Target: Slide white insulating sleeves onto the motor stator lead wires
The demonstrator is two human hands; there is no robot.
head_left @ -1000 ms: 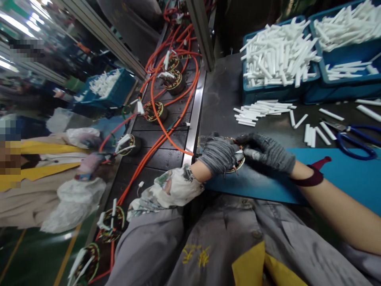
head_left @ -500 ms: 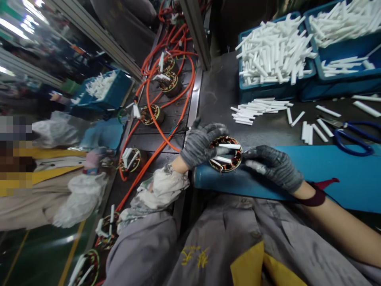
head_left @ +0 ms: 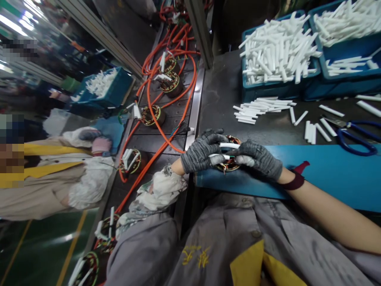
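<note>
- A wire-wound ring (head_left: pixel 231 164) is sitting near the person, at the left end of a blue mat (head_left: pixel 330 169) on the dark surface (head_left: pixel 222 99).
- The left hand (head_left: pixel 200 151), gloved, is resting at the ring's left side, fingers half bent by two white sleeves (head_left: pixel 229 145); whether it is pinching one, I cannot tell.
- The right hand (head_left: pixel 258 158), also gloved, is covering the ring's right side, thumb and fingers slightly parted around the sleeves' right ends; its grip is unclear too.
- Thick glove fabric is possibly dulling touch, so a sleeve could be slipping off its wire or snagging.
- Thin wires are showing beside the sleeves; a hard pull could be straining them or scraping the windings.
- The ring is sitting close to the metal rail (head_left: pixel 194 129) on the left, so a sideways push could be knocking it against that edge.
- Loose white tubes (head_left: pixel 263 106) are lying farther off, apart from both hands.
</note>
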